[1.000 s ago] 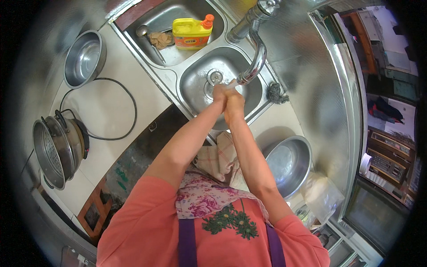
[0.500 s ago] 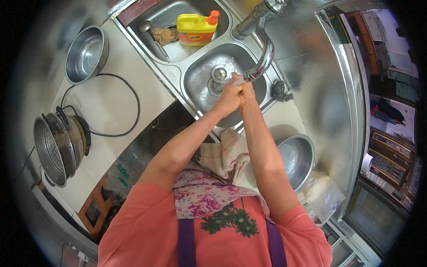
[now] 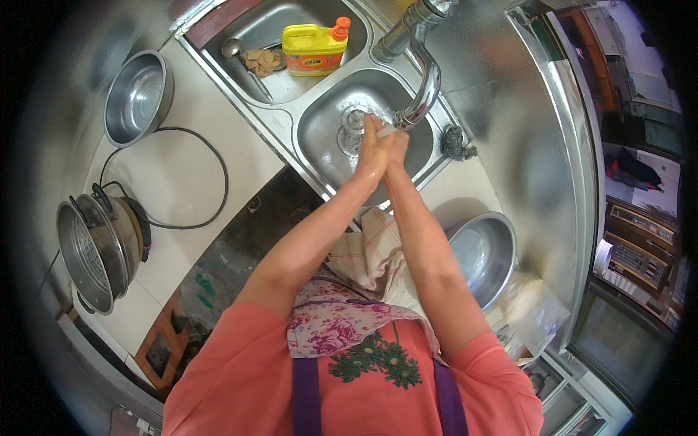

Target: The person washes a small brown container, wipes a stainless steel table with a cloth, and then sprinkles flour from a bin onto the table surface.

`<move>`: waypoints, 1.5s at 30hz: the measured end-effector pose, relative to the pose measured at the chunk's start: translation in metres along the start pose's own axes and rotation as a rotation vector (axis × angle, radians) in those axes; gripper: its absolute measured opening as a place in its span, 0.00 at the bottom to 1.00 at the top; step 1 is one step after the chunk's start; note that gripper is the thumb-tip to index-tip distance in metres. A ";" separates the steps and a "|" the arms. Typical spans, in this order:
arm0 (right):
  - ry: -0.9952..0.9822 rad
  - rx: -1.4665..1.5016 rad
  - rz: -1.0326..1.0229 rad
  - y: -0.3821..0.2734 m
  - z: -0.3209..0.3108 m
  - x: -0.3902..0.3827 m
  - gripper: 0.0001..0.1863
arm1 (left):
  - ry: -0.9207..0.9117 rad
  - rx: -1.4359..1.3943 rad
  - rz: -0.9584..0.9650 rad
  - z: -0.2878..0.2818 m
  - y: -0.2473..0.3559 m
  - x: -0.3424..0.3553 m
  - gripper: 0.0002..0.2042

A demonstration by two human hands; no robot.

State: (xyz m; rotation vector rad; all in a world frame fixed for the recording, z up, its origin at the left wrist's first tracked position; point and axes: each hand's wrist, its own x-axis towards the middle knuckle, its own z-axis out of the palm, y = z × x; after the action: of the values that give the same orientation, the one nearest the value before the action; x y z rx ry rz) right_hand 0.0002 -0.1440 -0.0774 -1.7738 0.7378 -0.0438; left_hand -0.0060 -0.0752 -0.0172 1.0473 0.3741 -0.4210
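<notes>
My left hand (image 3: 371,156) and my right hand (image 3: 395,148) press against each other over the right sink basin (image 3: 320,138). A stream of water (image 3: 387,130) from the chrome faucet (image 3: 429,83) runs onto them. The fingers of my left hand stretch out toward the drain (image 3: 354,122). Those of my right hand are mostly hidden by the water and the other hand. No object shows between the two hands.
The left basin (image 3: 305,11) holds a yellow jug (image 3: 314,49) with an orange cap, a ladle (image 3: 232,49) and a crumpled brown cloth (image 3: 262,61). A grey scouring pad (image 3: 456,143) lies right of the sink. Metal bowls (image 3: 138,98) (image 3: 483,258), a steamer pot (image 3: 94,251) and a checked towel (image 3: 371,251) stand around.
My hands have shifted against each other under the stream; the left one's fingers now reach further up and lie straighter. The view has moved slightly.
</notes>
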 end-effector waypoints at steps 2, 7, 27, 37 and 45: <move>-0.058 -0.463 -0.159 -0.027 -0.004 -0.009 0.18 | 0.020 0.205 0.142 0.001 -0.010 -0.006 0.23; -0.356 -0.978 -0.242 -0.048 -0.009 -0.014 0.15 | 0.217 0.412 0.175 -0.003 -0.049 0.013 0.13; -0.109 1.158 0.319 -0.062 -0.001 -0.051 0.21 | -0.197 -0.638 -0.465 -0.018 0.024 0.043 0.18; -0.036 0.082 -0.091 -0.040 -0.023 -0.044 0.07 | 0.138 -0.509 -0.551 -0.007 -0.014 0.062 0.15; 0.251 -0.419 -0.626 -0.155 -0.087 -0.003 0.10 | -0.097 -0.739 -0.468 -0.005 -0.017 0.066 0.14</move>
State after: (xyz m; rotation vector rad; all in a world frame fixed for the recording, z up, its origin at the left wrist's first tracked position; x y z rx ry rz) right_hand 0.0352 -0.1944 0.0898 -2.3754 0.3491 -0.5754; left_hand 0.0421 -0.0879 -0.0645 0.2097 0.6301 -0.6800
